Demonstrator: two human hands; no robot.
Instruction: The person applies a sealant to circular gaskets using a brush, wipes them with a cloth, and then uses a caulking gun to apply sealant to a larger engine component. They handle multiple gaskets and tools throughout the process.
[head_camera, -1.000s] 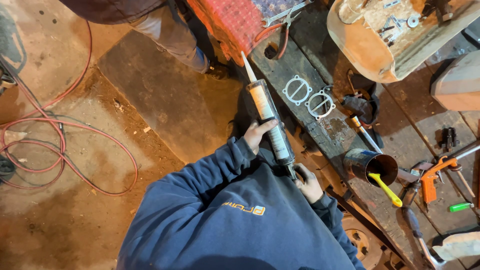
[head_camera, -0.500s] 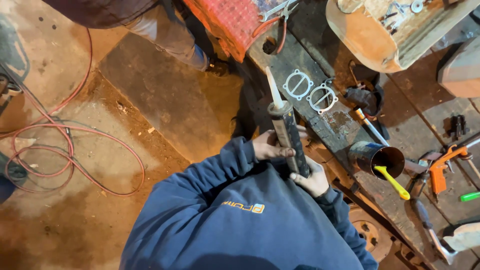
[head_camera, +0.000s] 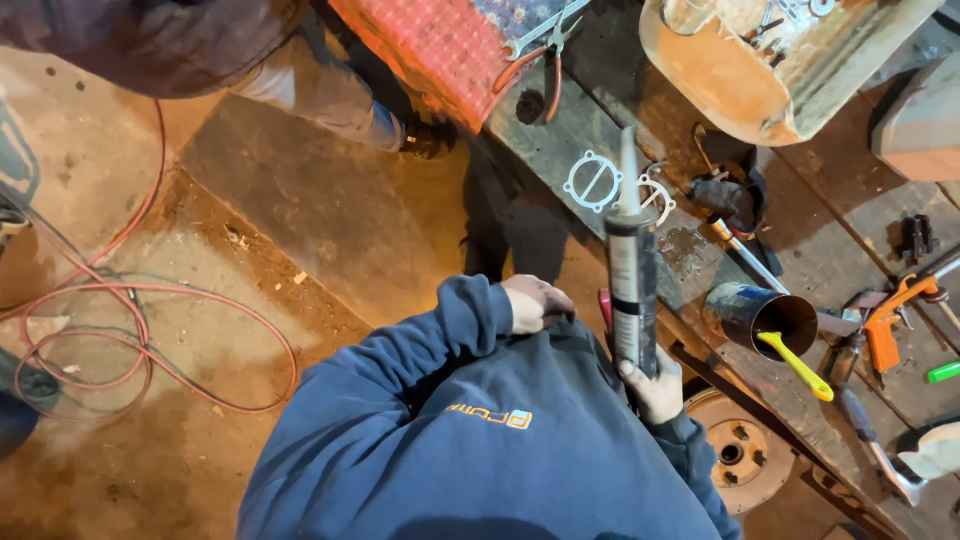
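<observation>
Right hand (head_camera: 655, 385): was clenched around the lower end of the caulking gun (head_camera: 630, 275)
Caulking gun: stood upright, nozzle pointing toward the white gaskets (head_camera: 596, 183) on the workbench (head_camera: 830, 250)
Left hand (head_camera: 535, 303): was loosely curled, empty, just left of the caulking gun
Tin can (head_camera: 765, 318): sat right of the caulking gun, a yellow-handled tool inside

- Caulking gun (head_camera: 632, 290), slanted across both hands a second ago, now stood nearly upright, nozzle up toward the gaskets (head_camera: 612, 185) on the bench.
- Left hand (head_camera: 535, 303) off the tube since then, now pulled back against the blue sweatshirt (head_camera: 480, 440), fingers curled.
- Right hand (head_camera: 655, 385) alone gripping the gun's lower end, where earlier both held it.
- Gun shifted right, closer to the open can (head_camera: 762, 318).
</observation>
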